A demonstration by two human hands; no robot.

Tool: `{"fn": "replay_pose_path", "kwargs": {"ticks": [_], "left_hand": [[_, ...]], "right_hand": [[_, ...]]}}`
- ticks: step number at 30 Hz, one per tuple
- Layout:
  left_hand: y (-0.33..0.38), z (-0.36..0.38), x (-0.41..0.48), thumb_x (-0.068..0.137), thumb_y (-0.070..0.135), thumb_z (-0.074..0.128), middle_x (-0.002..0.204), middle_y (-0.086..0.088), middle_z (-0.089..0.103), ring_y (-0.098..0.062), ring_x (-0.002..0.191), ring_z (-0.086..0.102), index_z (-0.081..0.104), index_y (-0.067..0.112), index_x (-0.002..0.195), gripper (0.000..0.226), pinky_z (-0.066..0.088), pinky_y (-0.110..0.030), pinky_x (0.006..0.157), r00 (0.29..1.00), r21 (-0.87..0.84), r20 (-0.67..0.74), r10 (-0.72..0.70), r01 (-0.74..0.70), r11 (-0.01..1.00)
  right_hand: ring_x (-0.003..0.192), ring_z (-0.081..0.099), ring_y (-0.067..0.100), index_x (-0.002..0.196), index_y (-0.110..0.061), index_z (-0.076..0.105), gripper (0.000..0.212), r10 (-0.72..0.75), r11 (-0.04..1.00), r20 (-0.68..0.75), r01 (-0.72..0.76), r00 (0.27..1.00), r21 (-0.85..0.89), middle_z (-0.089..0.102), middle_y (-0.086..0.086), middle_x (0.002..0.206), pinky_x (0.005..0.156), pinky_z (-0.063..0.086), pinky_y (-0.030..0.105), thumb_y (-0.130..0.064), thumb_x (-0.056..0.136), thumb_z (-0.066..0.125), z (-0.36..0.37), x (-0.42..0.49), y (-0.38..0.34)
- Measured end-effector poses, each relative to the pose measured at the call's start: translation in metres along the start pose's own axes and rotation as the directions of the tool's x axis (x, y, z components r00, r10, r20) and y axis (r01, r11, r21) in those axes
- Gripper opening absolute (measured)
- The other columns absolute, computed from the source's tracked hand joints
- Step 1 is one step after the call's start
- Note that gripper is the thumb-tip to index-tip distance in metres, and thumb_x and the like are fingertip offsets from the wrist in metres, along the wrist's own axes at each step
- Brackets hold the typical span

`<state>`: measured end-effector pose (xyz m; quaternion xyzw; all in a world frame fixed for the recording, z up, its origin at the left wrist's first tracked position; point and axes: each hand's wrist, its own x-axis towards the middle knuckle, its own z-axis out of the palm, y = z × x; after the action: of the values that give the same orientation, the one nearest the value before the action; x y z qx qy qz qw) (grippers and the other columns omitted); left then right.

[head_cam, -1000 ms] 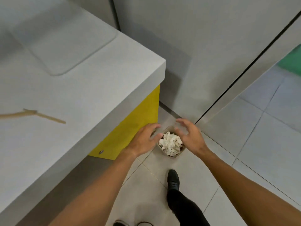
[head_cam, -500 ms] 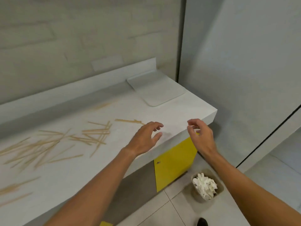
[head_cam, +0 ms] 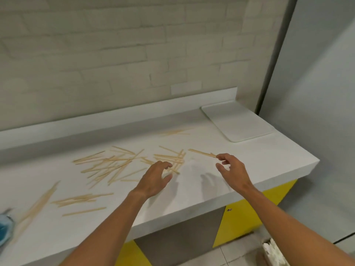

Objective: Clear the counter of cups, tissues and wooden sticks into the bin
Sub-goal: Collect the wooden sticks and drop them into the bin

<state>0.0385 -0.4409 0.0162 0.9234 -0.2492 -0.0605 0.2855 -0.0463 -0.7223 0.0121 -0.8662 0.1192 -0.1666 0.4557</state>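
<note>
Wooden sticks (head_cam: 115, 166) strewn over the desk (head_cam: 249, 162), middle to left edge. Left hand (head_cam: 155, 179) above them, fingers loosely curled, gripping nothing. Right hand (head_cam: 231, 170) likewise slack and empty, index tip just beside one stick's end. Bin (head_cam: 263, 244) on the floor below the desk's right end.

My left hand (head_cam: 155, 179) and right hand (head_cam: 231, 169) came up from the bin (head_cam: 265, 241) to hover over the wooden sticks (head_cam: 115, 164) on the counter (head_cam: 259, 160).
</note>
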Motion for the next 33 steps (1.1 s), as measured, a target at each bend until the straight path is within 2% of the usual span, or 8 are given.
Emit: {"fn": "replay_pose_path", "kwargs": {"ticks": [7,11,14,17,20,23,27,33], "left_hand": [[-0.021,0.000,0.015,0.093,0.032,0.061,0.133,0.013,0.047,-0.009,0.125,0.043,0.047,0.029,0.136,0.045,0.036,-0.023,0.101,0.999,-0.014,-0.012,-0.048,0.047,0.999],[-0.023,0.004,0.042,0.088,0.042,0.066,0.145,0.011,0.038,-0.013,0.136,0.035,0.039,0.032,0.144,0.063,0.033,-0.034,0.111,0.995,0.009,0.025,-0.097,0.096,0.995],[-0.019,0.005,0.060,0.079,0.059,0.068,0.159,0.008,0.020,-0.017,0.148,0.013,0.025,0.036,0.151,0.086,0.017,-0.043,0.119,0.978,0.049,0.090,-0.191,0.187,0.981],[-0.013,0.010,0.075,0.072,0.068,0.068,0.164,0.006,0.001,-0.018,0.151,-0.005,0.012,0.036,0.154,0.104,0.004,-0.048,0.118,0.954,0.151,0.159,-0.254,0.231,0.961],[-0.018,0.022,0.090,0.068,0.072,0.067,0.163,0.006,-0.008,-0.022,0.150,-0.010,0.005,0.040,0.153,0.110,0.004,-0.052,0.117,0.940,0.202,0.181,-0.289,0.252,0.946],[-0.020,0.030,0.097,0.072,0.067,0.067,0.163,0.006,0.000,-0.019,0.150,-0.004,0.009,0.039,0.153,0.104,0.008,-0.049,0.116,0.939,0.200,0.163,-0.302,0.268,0.942],[-0.017,0.032,0.104,0.076,0.058,0.069,0.155,0.008,0.017,-0.015,0.144,0.008,0.029,0.039,0.147,0.084,0.013,-0.043,0.112,0.953,0.140,0.098,-0.286,0.272,0.952],[-0.019,0.036,0.108,0.078,0.047,0.070,0.122,0.008,0.043,-0.015,0.115,0.035,0.059,0.031,0.124,0.050,0.036,-0.037,0.103,0.961,0.046,-0.006,-0.275,0.275,0.960]], "right_hand": [[0.102,0.057,0.009,0.117,-0.025,0.062,0.027,-0.002,0.999,0.151,0.008,0.989,-0.039,0.061,-0.007,0.118,0.083,0.043,0.019,-0.018,0.091,0.066,0.023,0.030,-0.005],[0.112,0.055,0.015,0.125,-0.024,0.060,0.035,0.034,0.993,0.246,-0.005,0.969,-0.116,0.058,-0.004,0.125,0.096,0.045,0.029,-0.024,0.091,0.067,0.029,0.064,-0.002],[0.128,0.047,0.019,0.133,-0.027,0.054,0.049,0.098,0.958,0.298,-0.009,0.949,-0.287,0.053,-0.002,0.134,0.107,0.036,0.036,-0.039,0.088,0.068,0.037,0.087,0.003],[0.136,0.035,0.019,0.140,-0.030,0.047,0.065,0.163,0.916,0.329,-0.019,0.930,-0.400,0.044,-0.004,0.143,0.108,0.027,0.039,-0.053,0.082,0.068,0.048,0.102,0.008],[0.137,0.030,0.021,0.143,-0.031,0.042,0.075,0.185,0.906,0.358,-0.017,0.915,-0.423,0.038,-0.002,0.145,0.108,0.026,0.040,-0.059,0.079,0.068,0.060,0.110,0.014],[0.132,0.033,0.021,0.142,-0.032,0.043,0.075,0.119,0.904,0.368,0.053,0.922,-0.424,0.040,-0.003,0.141,0.106,0.026,0.037,-0.059,0.077,0.070,0.069,0.117,0.022],[0.128,0.035,0.018,0.140,-0.032,0.048,0.069,0.044,0.924,0.420,0.123,0.906,-0.363,0.043,-0.007,0.136,0.104,0.025,0.033,-0.056,0.078,0.070,0.071,0.126,0.029],[0.116,0.037,0.007,0.096,-0.032,0.076,0.013,-0.093,0.936,0.386,0.213,0.918,-0.280,0.050,-0.015,0.121,0.088,0.015,0.026,-0.035,0.085,0.069,0.076,0.127,0.032]]}}
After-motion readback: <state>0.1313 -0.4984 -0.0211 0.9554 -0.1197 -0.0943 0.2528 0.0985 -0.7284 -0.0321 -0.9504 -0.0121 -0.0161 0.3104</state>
